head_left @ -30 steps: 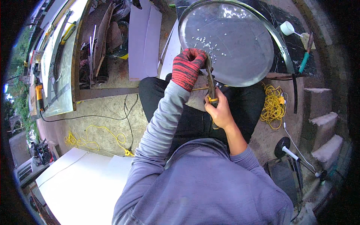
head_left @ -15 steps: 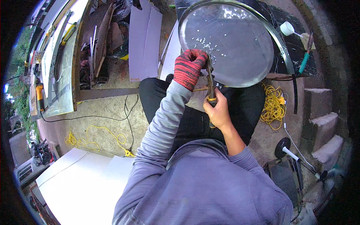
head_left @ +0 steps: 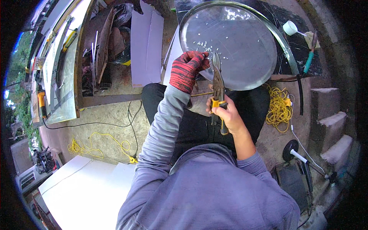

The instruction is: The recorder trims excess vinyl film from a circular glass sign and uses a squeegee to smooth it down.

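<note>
Nearest, the bare right hand (head_left: pixel 227 112) is holding metal snips (head_left: pixel 218 85) by their yellow-and-black handles, its grip wrapping round them. The snips are pointing far, their blades showing against a round metal tray (head_left: pixel 245 63). Just left, the gloved left hand (head_left: pixel 187 70) is bunching its fingers (whether that grip is holding anything, I cannot tell). Farther, white bits (head_left: pixel 207 48) are lying on the tray; far right, a white cup (head_left: pixel 290 28) is resting.

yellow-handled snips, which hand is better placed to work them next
Likely the right: the right hand grips the snips by their handles, blades pointing toward the round metal tray. The gloved left hand is curled beside the blades, off the handles.
</note>
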### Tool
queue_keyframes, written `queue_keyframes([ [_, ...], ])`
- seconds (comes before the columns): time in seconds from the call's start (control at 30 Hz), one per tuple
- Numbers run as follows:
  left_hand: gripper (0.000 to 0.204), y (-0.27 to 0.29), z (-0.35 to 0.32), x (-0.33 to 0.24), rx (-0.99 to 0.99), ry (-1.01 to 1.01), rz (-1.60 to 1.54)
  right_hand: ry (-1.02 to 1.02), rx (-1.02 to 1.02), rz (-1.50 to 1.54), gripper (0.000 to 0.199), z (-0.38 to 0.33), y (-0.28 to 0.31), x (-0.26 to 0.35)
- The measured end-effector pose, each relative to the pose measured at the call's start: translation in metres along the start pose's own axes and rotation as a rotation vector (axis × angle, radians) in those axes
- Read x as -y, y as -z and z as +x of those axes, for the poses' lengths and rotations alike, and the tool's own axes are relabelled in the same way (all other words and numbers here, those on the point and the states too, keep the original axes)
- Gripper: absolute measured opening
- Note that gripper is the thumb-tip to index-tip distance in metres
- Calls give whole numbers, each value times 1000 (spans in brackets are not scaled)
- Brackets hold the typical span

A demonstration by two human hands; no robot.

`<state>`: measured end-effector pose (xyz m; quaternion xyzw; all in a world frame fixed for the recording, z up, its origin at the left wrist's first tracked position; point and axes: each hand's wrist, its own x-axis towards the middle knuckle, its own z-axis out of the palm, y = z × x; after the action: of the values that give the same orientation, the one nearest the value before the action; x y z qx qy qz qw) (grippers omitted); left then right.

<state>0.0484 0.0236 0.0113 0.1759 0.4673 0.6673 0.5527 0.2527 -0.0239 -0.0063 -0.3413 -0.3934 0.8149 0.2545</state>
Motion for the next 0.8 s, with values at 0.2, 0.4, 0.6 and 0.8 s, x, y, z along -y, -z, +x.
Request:
queue_keyframes([
  [0.2,28,15,4,5,84,5,-9,74,79,-115,63,-6,1,4],
  [0.4,18,14,-1,1,121,18,-97,114,86,-291,64,-8,4,2],
  [0.6,31,22,2,8,131,34,-77,132,91,-329,57,-8,7,-1],
  [0.8,31,21,2,8,182,40,-194,98,114,-292,57,-11,1,6],
])
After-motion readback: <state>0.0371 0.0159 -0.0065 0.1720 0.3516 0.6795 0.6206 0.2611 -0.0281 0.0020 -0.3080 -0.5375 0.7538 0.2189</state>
